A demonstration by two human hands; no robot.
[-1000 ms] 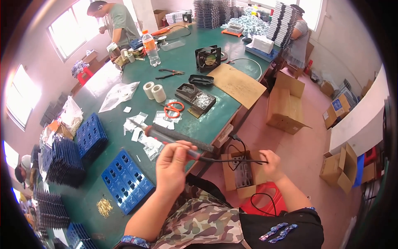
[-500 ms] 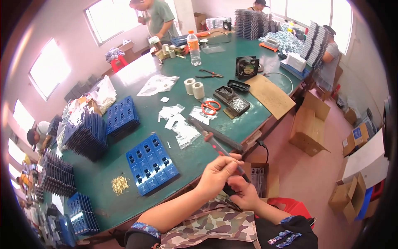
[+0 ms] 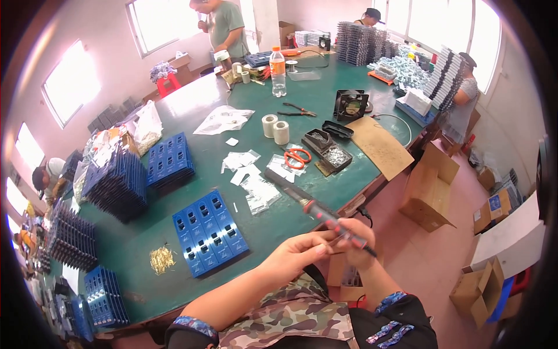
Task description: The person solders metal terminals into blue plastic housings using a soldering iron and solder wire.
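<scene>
While both hands met just past the green table's (image 3: 273,221) near edge, above open floor, the left hand (image 3: 296,256) and right hand (image 3: 354,247) pinched a red-handled screwdriver (image 3: 325,215), its handle rising toward ten o'clock.

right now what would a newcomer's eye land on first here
Probably the two hands low in the middle: the right hand holds a long tool with a red-and-black handle, and the left hand meets it at the fingertips. Next, the big green table, with a blue slotted tray near its front edge and orange-handled scissors further back.
</scene>
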